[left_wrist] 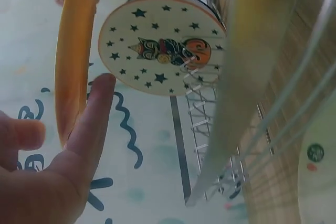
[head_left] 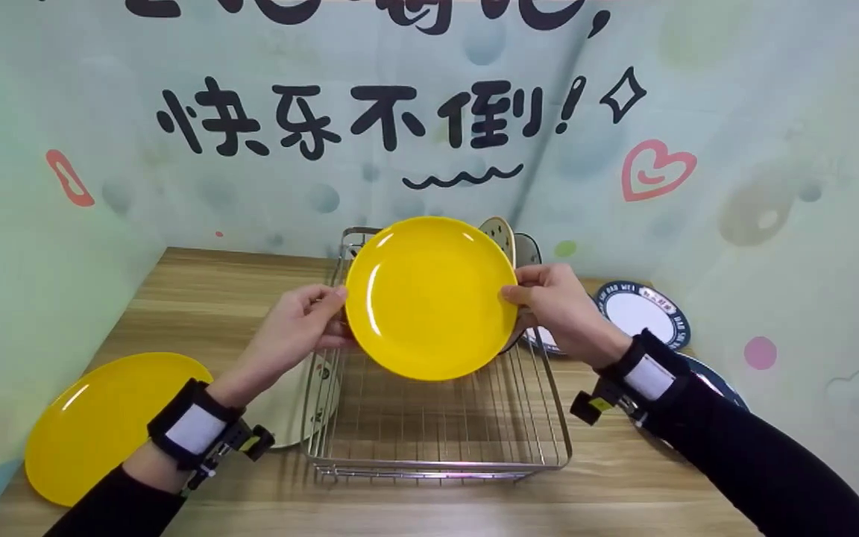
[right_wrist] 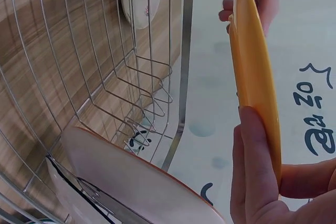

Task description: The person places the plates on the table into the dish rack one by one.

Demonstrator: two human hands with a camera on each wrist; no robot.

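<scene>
Above the wire dish rack (head_left: 437,440), a yellow plate (head_left: 429,297) is held upright, its face turned toward the person. The left hand (head_left: 297,328) pinches the plate's left rim between thumb and fingers; the right hand (head_left: 560,306) pinches the right rim the same way. In the left wrist view the plate (left_wrist: 73,51) appears edge-on, with the thumb (left_wrist: 89,124) lying along it. In the right wrist view the plate (right_wrist: 254,72) is again edge-on, gripped at the near edge by the right hand's fingers (right_wrist: 254,166) and at the far edge by the other hand.

Inside the rack, at its far end behind the held plate, a cream plate with stars and a cat design (left_wrist: 163,45) stands on edge in the wire slots. Left of the rack, a second yellow plate (head_left: 101,418) lies flat on the wooden table (head_left: 236,298), and a pale plate (head_left: 291,406) lies just beside the rack. Right of the rack, blue-rimmed plates (head_left: 642,309) rest on the table.
</scene>
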